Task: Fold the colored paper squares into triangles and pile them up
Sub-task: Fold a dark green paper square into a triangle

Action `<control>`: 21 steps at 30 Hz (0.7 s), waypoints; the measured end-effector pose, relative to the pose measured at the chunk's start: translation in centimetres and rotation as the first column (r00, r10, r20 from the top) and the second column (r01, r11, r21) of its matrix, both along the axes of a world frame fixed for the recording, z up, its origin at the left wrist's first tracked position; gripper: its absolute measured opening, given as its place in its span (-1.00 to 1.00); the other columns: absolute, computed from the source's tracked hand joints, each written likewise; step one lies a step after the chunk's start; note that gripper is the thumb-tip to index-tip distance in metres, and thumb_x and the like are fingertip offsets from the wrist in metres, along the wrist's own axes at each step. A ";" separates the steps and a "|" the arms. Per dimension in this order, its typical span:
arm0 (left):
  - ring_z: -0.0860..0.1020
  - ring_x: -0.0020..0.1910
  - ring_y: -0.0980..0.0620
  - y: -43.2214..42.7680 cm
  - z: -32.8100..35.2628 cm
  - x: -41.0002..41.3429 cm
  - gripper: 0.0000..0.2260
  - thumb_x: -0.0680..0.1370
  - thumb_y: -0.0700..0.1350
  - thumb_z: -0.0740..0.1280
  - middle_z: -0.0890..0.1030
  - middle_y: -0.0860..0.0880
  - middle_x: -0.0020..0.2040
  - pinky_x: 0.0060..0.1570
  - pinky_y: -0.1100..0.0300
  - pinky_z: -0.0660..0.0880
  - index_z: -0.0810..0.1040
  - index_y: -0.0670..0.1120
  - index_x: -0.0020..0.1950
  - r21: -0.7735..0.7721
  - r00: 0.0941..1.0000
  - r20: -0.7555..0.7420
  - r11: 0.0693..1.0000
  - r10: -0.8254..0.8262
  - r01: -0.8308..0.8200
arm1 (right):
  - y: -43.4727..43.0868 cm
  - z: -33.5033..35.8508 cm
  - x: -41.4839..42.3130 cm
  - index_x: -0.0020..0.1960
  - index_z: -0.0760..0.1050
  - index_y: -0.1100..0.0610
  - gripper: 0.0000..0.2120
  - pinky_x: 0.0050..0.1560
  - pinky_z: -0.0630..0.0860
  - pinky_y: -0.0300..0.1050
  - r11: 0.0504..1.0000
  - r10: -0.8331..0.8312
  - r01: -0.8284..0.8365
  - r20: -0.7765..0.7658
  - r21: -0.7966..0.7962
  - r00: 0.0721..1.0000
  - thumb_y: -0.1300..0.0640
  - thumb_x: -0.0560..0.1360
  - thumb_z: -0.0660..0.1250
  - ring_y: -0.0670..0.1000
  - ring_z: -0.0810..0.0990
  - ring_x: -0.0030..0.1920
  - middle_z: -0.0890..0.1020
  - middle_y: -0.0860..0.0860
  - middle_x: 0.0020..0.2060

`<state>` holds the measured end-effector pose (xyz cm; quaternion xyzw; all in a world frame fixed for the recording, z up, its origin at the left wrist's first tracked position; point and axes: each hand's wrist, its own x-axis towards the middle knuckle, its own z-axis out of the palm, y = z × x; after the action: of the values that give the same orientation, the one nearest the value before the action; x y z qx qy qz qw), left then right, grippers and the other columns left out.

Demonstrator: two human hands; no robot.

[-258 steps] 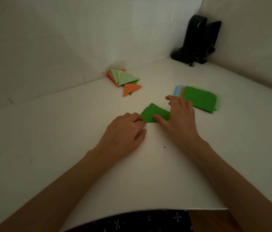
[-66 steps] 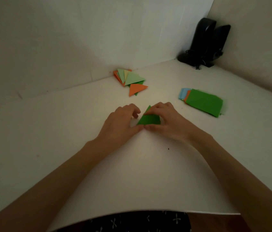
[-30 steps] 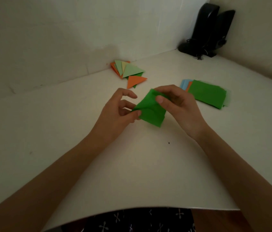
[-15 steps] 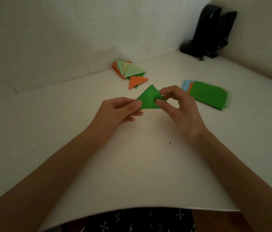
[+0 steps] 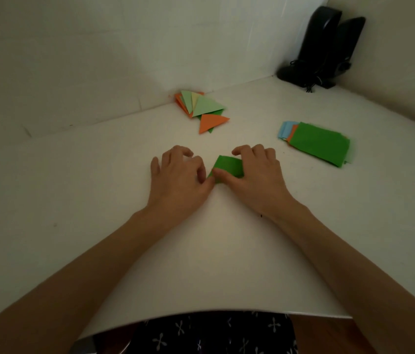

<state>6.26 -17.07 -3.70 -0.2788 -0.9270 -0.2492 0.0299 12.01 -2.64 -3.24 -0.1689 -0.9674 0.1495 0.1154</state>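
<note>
The room is dim and flatly lit, the white table (image 5: pixel 73 180) looks grey, soft shadow pools on the back wall (image 5: pixel 104 60), and wide-angle distortion bows the table's near edge.

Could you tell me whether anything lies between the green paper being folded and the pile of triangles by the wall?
Nothing visible does. Only bare table lies between the green paper and the pile of triangles; the stack of unfolded squares sits off to the right.
</note>
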 end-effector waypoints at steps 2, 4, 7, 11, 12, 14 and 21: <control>0.24 0.37 0.02 0.0 0.0 -0.2 -0.83 0.53 0.11 0.26 0.33 0.00 0.34 0.40 -0.07 0.02 0.40 0.04 -0.15 -0.024 0.998 0.061 1.000 -0.015 0.016 | 0.3 -0.1 -0.2 0.36 0.28 0.06 -0.37 0.22 0.21 -0.06 0.999 -0.016 0.014 0.047 0.032 0.999 -0.31 0.45 0.21 0.10 0.25 0.25 0.35 0.07 0.21; 0.22 0.39 0.02 0.0 0.1 -0.2 -0.85 0.54 0.08 0.25 0.31 0.01 0.37 0.41 -0.08 0.00 0.38 0.04 -0.12 -0.056 0.997 0.075 0.998 -0.014 0.019 | 1.3 0.2 0.1 0.41 0.23 0.06 -0.35 0.27 0.18 -0.05 1.000 -0.013 0.013 0.075 0.010 0.997 -0.29 0.47 0.21 0.10 0.22 0.28 0.31 0.09 0.24; 0.21 0.39 0.01 0.0 0.2 -0.1 -0.88 0.54 0.05 0.25 0.31 0.01 0.36 0.40 -0.08 -0.02 0.37 0.05 -0.10 -0.060 0.997 0.079 0.998 -0.008 0.013 | 3.1 0.5 0.9 0.44 0.19 0.03 -0.39 0.34 0.12 -0.03 0.999 -0.031 0.036 0.135 -0.034 0.990 -0.24 0.51 0.19 0.12 0.17 0.35 0.27 0.11 0.30; 0.22 0.39 0.00 -0.1 0.3 0.0 -0.88 0.53 0.05 0.26 0.33 0.00 0.35 0.41 -0.06 0.02 0.38 0.05 -0.10 -0.042 0.998 0.069 0.999 -0.006 0.009 | 4.4 1.4 2.1 0.42 0.30 -0.01 -0.55 0.37 0.07 -0.03 0.986 0.023 -0.033 0.061 0.161 0.998 -0.04 0.55 0.24 0.13 0.22 0.35 0.32 0.08 0.33; 0.22 0.38 0.00 -0.1 0.3 0.0 -0.88 0.53 0.06 0.27 0.34 0.00 0.34 0.40 -0.03 0.04 0.38 0.05 -0.10 -0.036 0.998 0.060 0.999 -0.007 0.009 | 4.2 1.8 2.3 0.40 0.34 0.00 -0.58 0.35 0.12 -0.03 0.972 0.106 -0.108 0.022 0.211 0.994 0.09 0.55 0.26 0.12 0.28 0.32 0.36 0.06 0.32; 0.22 0.38 -0.01 -0.2 0.3 -0.2 -0.87 0.51 0.07 0.29 0.35 -0.01 0.32 0.37 0.01 0.09 0.38 0.06 -0.10 -0.030 0.998 0.056 1.000 -0.005 0.006 | 3.4 2.2 2.7 0.35 0.44 0.06 -0.57 0.23 0.30 -0.02 0.935 0.289 -0.293 0.048 0.200 0.956 0.30 0.52 0.22 0.13 0.42 0.21 0.46 0.05 0.28; 0.18 0.45 -0.10 -3.0 0.7 -1.3 -0.88 0.52 -0.09 0.30 0.33 -0.03 0.40 0.38 -0.13 0.03 0.50 0.02 0.05 -0.066 0.994 -0.096 0.996 0.049 -0.055 | 3.0 0.8 3.3 0.28 0.52 0.10 -0.40 0.04 0.22 -0.16 0.904 0.378 -0.385 0.073 0.185 0.923 0.31 0.32 0.01 0.14 0.52 0.02 0.55 0.07 0.17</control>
<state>4.95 -20.07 -2.95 -0.2668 -0.9395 -0.2029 0.0708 15.33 0.34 -2.44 0.0330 -0.9935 0.0702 0.0829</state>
